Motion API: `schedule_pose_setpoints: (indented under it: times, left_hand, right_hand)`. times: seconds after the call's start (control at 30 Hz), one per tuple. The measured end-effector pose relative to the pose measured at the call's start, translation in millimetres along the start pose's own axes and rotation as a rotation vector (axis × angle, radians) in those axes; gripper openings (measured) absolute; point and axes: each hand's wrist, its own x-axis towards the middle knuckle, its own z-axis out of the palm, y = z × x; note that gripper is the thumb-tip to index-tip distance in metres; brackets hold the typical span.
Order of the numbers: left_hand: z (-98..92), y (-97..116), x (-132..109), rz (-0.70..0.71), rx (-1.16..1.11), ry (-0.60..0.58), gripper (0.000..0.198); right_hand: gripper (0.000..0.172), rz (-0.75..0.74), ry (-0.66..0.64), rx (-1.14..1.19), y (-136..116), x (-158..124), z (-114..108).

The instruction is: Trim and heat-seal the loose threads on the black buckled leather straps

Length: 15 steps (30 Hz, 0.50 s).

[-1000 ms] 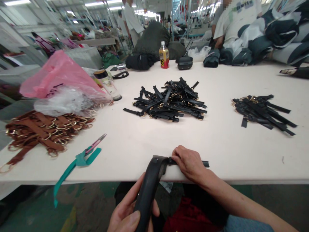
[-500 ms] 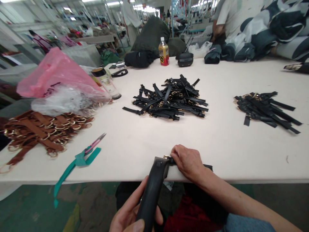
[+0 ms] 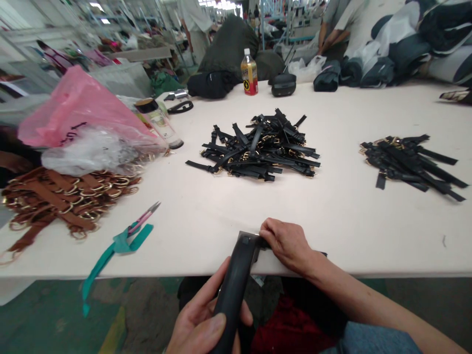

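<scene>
My left hand point(image 3: 206, 314) is wrapped round the dark handle of a long black tool point(image 3: 236, 280) at the table's front edge. The tool's head points away from me, close beside my right hand point(image 3: 285, 243). Between the fingertips of my right hand is a short black strap point(image 3: 264, 242), mostly hidden by the hand; its far end sticks out behind the wrist. Beyond the hands lies a heap of black straps with gold buckles point(image 3: 258, 147). A smaller bunch of black straps point(image 3: 409, 162) lies to the right.
On the left are brown straps with gold rings point(image 3: 55, 201), a pink plastic bag point(image 3: 81, 110) and small scissors point(image 3: 147, 214) tied with teal ribbon. A bottle point(image 3: 250, 73), a black case point(image 3: 283, 84) and fabric rolls point(image 3: 387, 69) line the back, where people stand.
The tool's head has moved slightly forward, over the strap's buckle end, so the gold buckle shows less. My right hand keeps its grip. The view has shifted a little.
</scene>
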Motion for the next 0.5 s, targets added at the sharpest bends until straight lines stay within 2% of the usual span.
schedule_pose_setpoints:
  times: [0.17,0.23,0.27,0.37,0.5]
  left_hand:
    - [1.9,-4,7,0.069,-0.002,-0.075,0.076]
    - [3.1,-3,9,0.083,0.001,-0.112,0.069]
    - [3.7,-2,9,0.087,0.002,-0.124,0.067]
    - [4.3,0,7,0.081,0.011,-0.119,0.063]
    - [1.2,-1,1,0.06,0.036,-0.09,0.069]
  right_hand:
    - [0.018,0.012,0.043,0.191,4,-3,-3]
    - [0.008,-0.011,0.067,0.233,7,-9,-5]
    - [0.003,-0.028,0.083,0.227,8,-12,-5]
    - [0.017,-0.087,0.113,0.146,12,-21,-4]
    - [0.009,-0.124,0.092,0.086,15,-26,-1]
